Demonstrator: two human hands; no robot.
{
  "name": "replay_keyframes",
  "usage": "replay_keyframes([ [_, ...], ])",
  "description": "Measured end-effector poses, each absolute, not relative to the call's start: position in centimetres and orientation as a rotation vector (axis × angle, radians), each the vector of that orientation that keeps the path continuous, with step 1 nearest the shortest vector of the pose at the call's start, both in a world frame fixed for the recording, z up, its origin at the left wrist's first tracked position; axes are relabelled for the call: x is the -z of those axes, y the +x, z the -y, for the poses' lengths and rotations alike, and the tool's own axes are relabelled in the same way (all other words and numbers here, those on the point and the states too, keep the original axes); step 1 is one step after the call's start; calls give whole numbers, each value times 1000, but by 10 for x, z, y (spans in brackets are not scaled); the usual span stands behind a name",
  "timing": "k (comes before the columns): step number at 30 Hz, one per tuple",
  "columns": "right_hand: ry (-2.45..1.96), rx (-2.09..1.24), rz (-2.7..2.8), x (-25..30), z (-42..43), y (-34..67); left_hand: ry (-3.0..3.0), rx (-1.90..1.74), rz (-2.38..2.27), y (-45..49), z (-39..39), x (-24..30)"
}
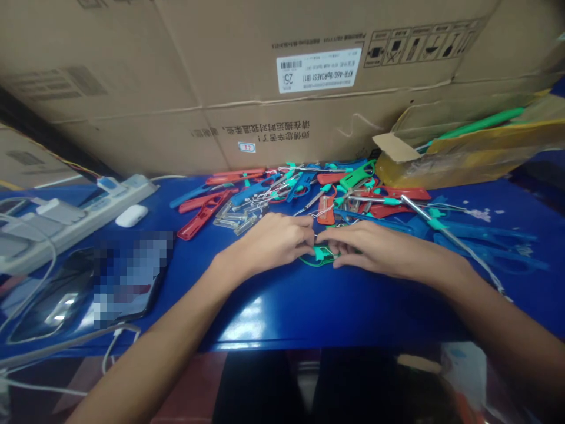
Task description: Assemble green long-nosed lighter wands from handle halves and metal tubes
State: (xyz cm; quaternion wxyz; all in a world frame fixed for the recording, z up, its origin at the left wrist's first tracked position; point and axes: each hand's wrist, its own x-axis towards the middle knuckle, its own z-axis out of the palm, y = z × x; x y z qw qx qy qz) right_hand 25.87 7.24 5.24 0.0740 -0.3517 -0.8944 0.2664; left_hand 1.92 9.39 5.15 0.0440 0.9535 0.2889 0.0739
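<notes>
My left hand [282, 238] is closed, its thumb and fingertips pinched at the edge of a green plastic piece [323, 254] with a teal part and thin wires. From the other side my right hand [359, 244] curls its fingers onto the same piece. Both hands meet just above the blue table, and their fingers cover much of the piece. Right behind them lies a pile of red, blue and green plastic casings [357, 175], mixed with metal rods [388, 201] bearing teal parts. Small clear plastic parts [241, 218] sit left of the pile.
A large cardboard box [176, 76] walls off the back. An open carton [463, 156] with green pieces stands at the back right. On the left are a power strip [95, 215], a white earbud case [131, 215] and two phones [59, 294]. The blue table [286, 318] ends near my lap.
</notes>
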Motion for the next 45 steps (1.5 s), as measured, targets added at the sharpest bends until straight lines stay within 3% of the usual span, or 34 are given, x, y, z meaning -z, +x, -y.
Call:
replay_keyframes([
  [38, -1021, -653, 2756, -53, -69, 260, 2836, -162, -768, 6, -90, -64],
  [45, -851, -465, 2909, -55, -65, 255, 2792, -107, -767, 5, -86, -68],
])
